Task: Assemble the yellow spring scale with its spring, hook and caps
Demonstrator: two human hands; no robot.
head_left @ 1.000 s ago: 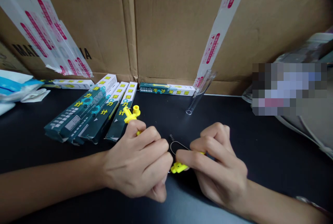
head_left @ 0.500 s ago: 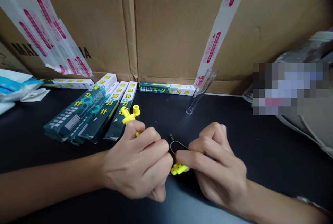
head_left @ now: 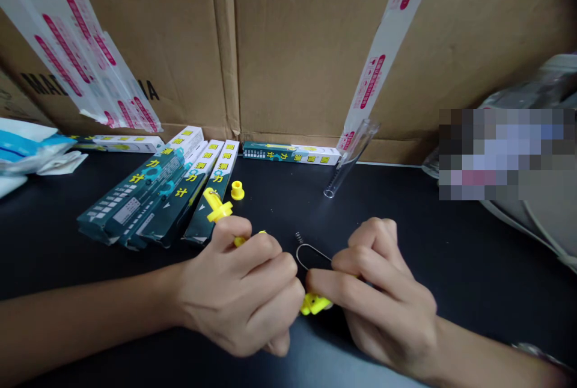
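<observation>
My left hand (head_left: 246, 295) is curled closed around a yellow plastic rod (head_left: 219, 210), whose collared end sticks out past the thumb side. In my right hand (head_left: 383, 292), bent fingers pinch a wire hook (head_left: 306, 249) and a small yellow plastic piece (head_left: 314, 304). The hook's rounded end points left; the fingers hide the rest. Both hands are close together above the black tabletop. A yellow cap (head_left: 237, 190) sits just beyond the rod's end. Behind the hook lies a tiny metal spring (head_left: 298, 237). Farther back, a clear tube (head_left: 349, 162) appears tilted.
Several dark green and white spring scale boxes (head_left: 139, 186) lie stacked at the left. Another such box (head_left: 291, 153) rests along the large cardboard carton (head_left: 293, 45) at the back. Blue-and-white plastic packaging (head_left: 31, 147) is far left; a pixelated patch covers things at right.
The rod's collared end has shifted slightly left and down, so the yellow cap shows apart from it. My right hand has moved a little right and down with the hook and yellow piece.
</observation>
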